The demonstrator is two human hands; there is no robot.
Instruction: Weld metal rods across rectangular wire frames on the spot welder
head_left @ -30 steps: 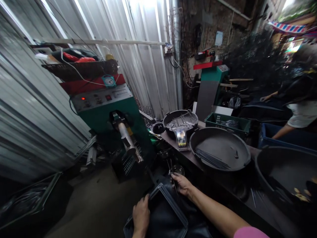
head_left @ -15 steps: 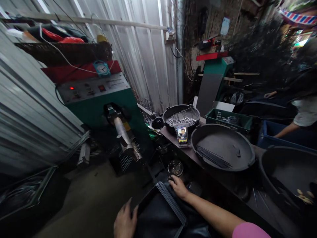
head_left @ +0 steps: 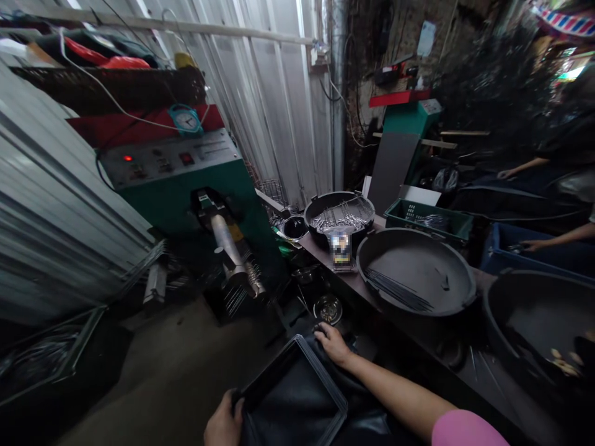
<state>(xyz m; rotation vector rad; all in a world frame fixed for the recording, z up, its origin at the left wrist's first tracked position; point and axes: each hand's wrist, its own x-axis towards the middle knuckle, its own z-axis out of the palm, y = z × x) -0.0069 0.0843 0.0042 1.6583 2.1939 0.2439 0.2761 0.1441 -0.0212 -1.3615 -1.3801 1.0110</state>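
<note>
On the black apron (head_left: 274, 396) over my lap lies a stack of thin square metal wire frames (head_left: 322, 375), tilted with one corner toward the machine. My left hand (head_left: 224, 422) is closed around the left corner of the frames, its thumb on the inner side. Just beyond the far corner, my right hand (head_left: 332, 344) is closed, with its fingers curled at something dark. What lies in those fingers is hidden. A metal spindle (head_left: 227, 248) sticks out of a green machine (head_left: 171, 204) ahead, with several thin rods hanging below it.
At right, a bench bears a round black pan (head_left: 418, 254) with dark rods, another pan (head_left: 339, 201) with wire pieces, and a phone (head_left: 341, 251). A small metal bowl (head_left: 328, 308) sits below. A co-worker's hand (head_left: 534, 245) reaches into a blue bin (head_left: 499, 248). A crate (head_left: 83, 347) stands left.
My left hand has moved from beside the frames onto their left corner and closed there. The frames have shifted slightly left and fanned apart. My right hand has barely moved.
</note>
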